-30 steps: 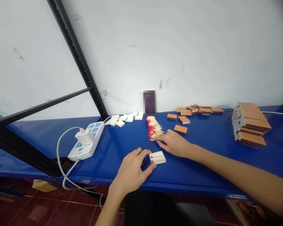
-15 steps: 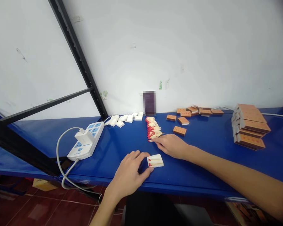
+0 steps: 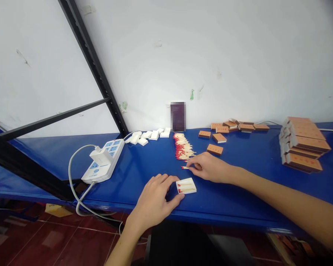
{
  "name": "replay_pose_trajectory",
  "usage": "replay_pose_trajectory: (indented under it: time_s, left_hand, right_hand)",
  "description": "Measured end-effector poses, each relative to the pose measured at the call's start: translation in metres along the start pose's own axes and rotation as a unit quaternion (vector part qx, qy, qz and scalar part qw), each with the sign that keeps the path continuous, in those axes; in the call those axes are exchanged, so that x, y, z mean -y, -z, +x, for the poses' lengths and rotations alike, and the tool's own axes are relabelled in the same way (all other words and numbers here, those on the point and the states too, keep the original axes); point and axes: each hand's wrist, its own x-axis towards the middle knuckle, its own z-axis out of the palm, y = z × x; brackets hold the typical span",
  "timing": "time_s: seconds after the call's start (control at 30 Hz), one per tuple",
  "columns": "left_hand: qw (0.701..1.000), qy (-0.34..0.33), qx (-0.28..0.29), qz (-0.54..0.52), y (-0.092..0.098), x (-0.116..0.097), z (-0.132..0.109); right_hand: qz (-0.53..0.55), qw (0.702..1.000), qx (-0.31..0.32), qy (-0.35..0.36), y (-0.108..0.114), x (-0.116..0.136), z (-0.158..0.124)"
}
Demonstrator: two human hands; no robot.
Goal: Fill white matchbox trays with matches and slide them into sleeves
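Note:
A white matchbox tray with a few red-tipped matches in it lies flat on the blue table. My left hand holds this tray at its left end, index finger at the far corner and thumb at the near one. Between thumb and forefinger of my right hand is a single match, its red head pointing left, just above or on the table. Right behind it spreads a pile of loose matches, their red heads mostly to the left.
Several white trays lie at the back left, beside a power strip with a plugged-in adapter. Orange matchbox sleeves are scattered at the back right; a tall stack of matchboxes stands farther right. A dark pixelated rectangle is against the wall.
My right hand has drawn one match away from the near edge of the pile, toward the tray. My left hand stays at the tray. The view has shifted slightly.

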Motion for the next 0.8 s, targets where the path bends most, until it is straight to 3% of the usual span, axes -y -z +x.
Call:
replay_pose_trajectory:
  time_s: [0.23, 0.47, 0.8]
  left_hand:
    - [1.000, -0.007, -0.010, 0.012, -0.001, 0.001, 0.000]
    - [0.999, -0.011, -0.009, 0.031, 0.000, -0.002, 0.000]
    - [1.000, -0.006, -0.009, 0.025, 0.000, -0.001, 0.000]
  right_hand:
    - [-0.057, 0.997, -0.040, -0.028, 0.011, -0.010, 0.000]
    - [-0.061, 0.998, -0.006, 0.026, 0.012, -0.015, -0.002]
    - [-0.069, 0.997, 0.006, 0.028, 0.009, -0.013, -0.002]
